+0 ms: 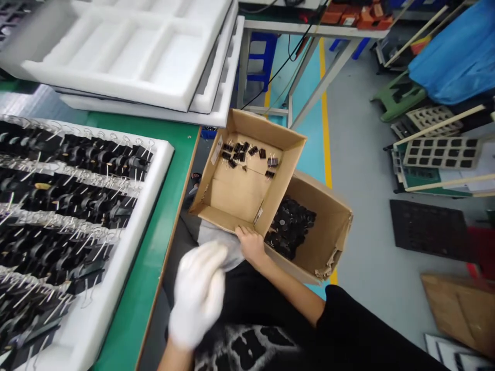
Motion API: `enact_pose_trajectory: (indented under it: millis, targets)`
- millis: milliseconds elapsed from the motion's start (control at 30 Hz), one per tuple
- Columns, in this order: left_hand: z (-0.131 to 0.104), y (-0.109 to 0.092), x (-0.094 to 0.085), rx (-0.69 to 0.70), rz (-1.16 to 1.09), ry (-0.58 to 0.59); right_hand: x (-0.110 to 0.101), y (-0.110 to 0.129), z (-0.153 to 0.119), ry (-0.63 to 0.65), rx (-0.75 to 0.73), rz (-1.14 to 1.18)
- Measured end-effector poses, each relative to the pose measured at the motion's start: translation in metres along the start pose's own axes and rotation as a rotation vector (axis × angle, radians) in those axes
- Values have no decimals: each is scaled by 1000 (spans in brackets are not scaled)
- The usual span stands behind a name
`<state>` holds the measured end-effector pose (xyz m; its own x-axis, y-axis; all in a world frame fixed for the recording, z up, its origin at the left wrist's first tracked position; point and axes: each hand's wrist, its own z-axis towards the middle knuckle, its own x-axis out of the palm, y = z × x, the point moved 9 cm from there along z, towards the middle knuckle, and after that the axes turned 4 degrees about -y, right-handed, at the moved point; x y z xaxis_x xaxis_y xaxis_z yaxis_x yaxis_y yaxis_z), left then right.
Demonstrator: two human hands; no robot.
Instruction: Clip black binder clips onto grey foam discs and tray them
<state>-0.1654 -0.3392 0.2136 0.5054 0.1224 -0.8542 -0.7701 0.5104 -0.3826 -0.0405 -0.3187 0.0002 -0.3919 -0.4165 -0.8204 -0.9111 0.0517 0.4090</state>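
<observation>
A smooth green surface (pixel 152 257) with a thin brown edge stretches to the left of both hands. On it, beyond the left hand, a stack of white foam trays (pixel 174 56) shows matte, rounded walls and rectangular hollows. Nearer, to the left of the left hand, another white foam tray (pixel 149 196) carries dense rows of black curved parts (pixel 96 201) bristling with shiny wire loops; the picture's edge cuts this tray off. Just beyond and right of the right hand is a deep cardboard carton (pixel 325 226) with a frayed rim, partly covered by a shallow cardboard box (pixel 240 193). In the carton lies a heap of flat, dark pieces (pixel 290 221), some round, their outlines hard to separate. The left hand (pixel 199 291), in a white fabric glove, is blurred near the box, and whether its fingers hold anything cannot be told. The bare right hand (pixel 251 245) grips the shallow box's near wall, fingers hooked over the rim, thumb hidden. Inside that box, beyond the right hand, glossy black binder clips (pixel 263 153) with thin metal handles lie scattered toward the far side.
</observation>
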Motion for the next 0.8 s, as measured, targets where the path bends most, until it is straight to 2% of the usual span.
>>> enact_pose_trajectory:
  millis: [67,133,200,233,300,333,400,500,567,667,800]
  targets:
    - [31,8,64,24,-15,67,-9,-7,1,28,-55,32]
    - [55,27,122,1,40,118,-28,-15,10,87,-148,85]
    - [67,41,160,-14,70,164,-63,-27,35,86,-210,149]
    - [69,45,169,-14,79,173,-88,-37,56,7,-187,203]
    - [70,46,174,-1,91,182,-141,-69,106,-261,14,208]
    - [70,45,172,2,101,182,-158,-85,130,-334,151,180]
    - [70,42,166,6,120,185,-169,-104,179,-303,325,131]
    - [73,39,162,38,121,176,-155,-102,236,-135,322,32]
    - [73,39,161,79,103,168,-138,-90,254,-70,274,-16]
    - [72,41,162,102,73,143,-110,-60,257,-57,193,-75]
    - [71,45,164,84,33,63,-78,-19,246,-123,93,-178]
